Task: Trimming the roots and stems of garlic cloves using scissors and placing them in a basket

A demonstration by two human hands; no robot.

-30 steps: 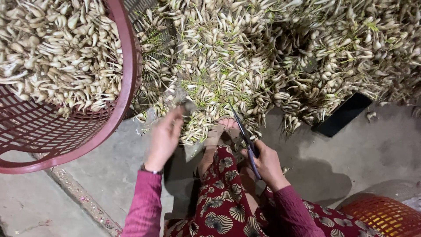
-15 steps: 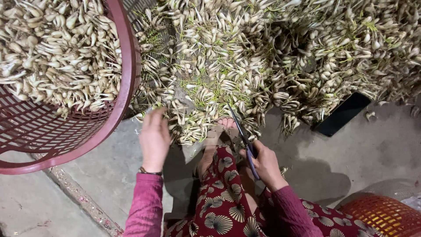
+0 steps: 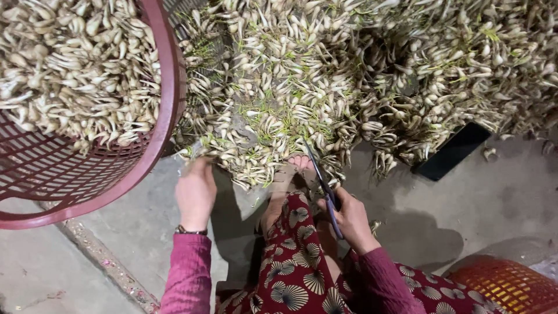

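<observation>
Fingertips of left hand (image 3: 196, 195) buried in bulb pile (image 3: 325, 87), grip unclear; right hand (image 3: 353, 218) clasps scissors (image 3: 324, 189).

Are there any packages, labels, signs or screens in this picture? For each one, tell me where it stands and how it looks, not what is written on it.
None is in view, only containers without labels:
Dark red plastic basket, upper left, round, slotted wall, filled with pale bulbs.
Orange plastic basket, lower right corner, mesh wall.
Flat black object, right of centre at the pile's edge; cannot tell what it is.
</observation>
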